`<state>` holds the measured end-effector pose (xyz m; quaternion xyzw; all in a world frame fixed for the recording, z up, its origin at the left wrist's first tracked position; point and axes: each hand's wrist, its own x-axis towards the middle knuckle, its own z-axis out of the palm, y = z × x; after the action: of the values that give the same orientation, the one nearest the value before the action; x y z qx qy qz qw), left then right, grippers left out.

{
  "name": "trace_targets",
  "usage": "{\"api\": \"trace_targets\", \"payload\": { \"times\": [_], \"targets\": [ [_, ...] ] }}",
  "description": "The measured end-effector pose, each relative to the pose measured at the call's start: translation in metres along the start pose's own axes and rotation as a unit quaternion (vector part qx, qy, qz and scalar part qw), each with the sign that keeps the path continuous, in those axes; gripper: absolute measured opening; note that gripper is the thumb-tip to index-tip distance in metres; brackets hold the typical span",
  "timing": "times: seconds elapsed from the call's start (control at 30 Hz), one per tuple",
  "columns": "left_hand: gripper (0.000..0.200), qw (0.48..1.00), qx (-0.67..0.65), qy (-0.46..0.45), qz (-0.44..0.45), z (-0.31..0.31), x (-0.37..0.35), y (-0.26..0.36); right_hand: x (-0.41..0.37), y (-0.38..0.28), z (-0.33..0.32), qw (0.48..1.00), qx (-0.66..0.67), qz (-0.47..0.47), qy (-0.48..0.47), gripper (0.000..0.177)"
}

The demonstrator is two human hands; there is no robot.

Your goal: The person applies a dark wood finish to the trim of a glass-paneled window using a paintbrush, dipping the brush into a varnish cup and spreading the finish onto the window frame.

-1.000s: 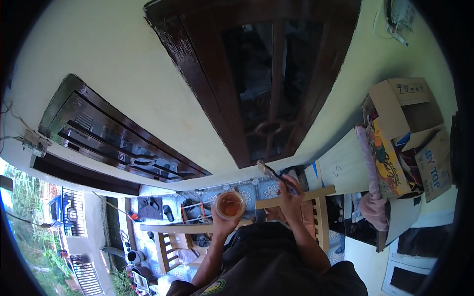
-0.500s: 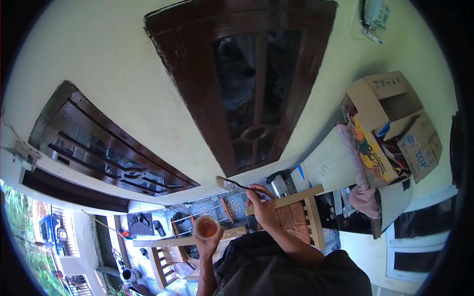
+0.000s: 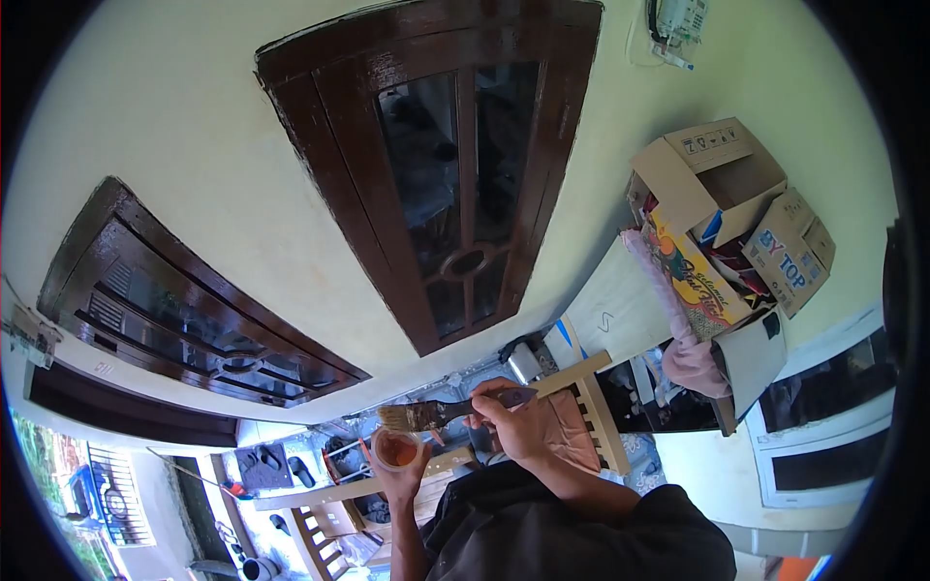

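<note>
My right hand [image 3: 509, 421] is closed round the handle of a paintbrush [image 3: 426, 416]. The brush lies nearly level, its pale bristles pointing left, over the far rim of a clear plastic cup [image 3: 397, 449]. Reddish-brown liquid shows inside the cup. My left hand [image 3: 400, 477] grips the cup from below, in front of my body. Beyond both hands is a pale wall [image 3: 320, 290] with a dark brown framed window [image 3: 446, 184] set in it.
Another brown window [image 3: 203, 300] is on the left. Cardboard boxes [image 3: 712, 194] are stacked on a cabinet at right. Wooden chairs [image 3: 581, 426] stand close around me, and sandals [image 3: 300, 472] lie on the floor mat at lower left.
The paintbrush has come down from near the window's lower edge and turned level over the cup. The cup has shifted slightly down and left in view. The whole view has turned a little.
</note>
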<state>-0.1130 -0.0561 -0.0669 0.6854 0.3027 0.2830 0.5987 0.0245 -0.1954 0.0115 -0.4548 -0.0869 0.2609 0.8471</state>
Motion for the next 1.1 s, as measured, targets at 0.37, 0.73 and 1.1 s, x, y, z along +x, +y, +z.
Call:
{"api": "trace_targets", "payload": {
  "times": [0.37, 0.73, 1.1],
  "targets": [
    [0.048, 0.998, -0.012, 0.066, -0.003, -0.018, -0.032, -0.013, -0.015, 0.006, 0.008, 0.999, -0.038, 0.039, 0.001, 0.009],
    [0.055, 0.993, -0.011, 0.115, -0.02, -0.047, -0.06, -0.034, -0.02, 0.018, 0.037, 0.968, 0.101, 0.227, -0.029, 0.011],
    [0.038, 0.969, 0.114, 0.053, 0.215, -0.034, 0.011, 0.074, -0.031, -0.013, 0.025, 0.902, 0.314, 0.293, -0.037, 0.016]
  ]
}}
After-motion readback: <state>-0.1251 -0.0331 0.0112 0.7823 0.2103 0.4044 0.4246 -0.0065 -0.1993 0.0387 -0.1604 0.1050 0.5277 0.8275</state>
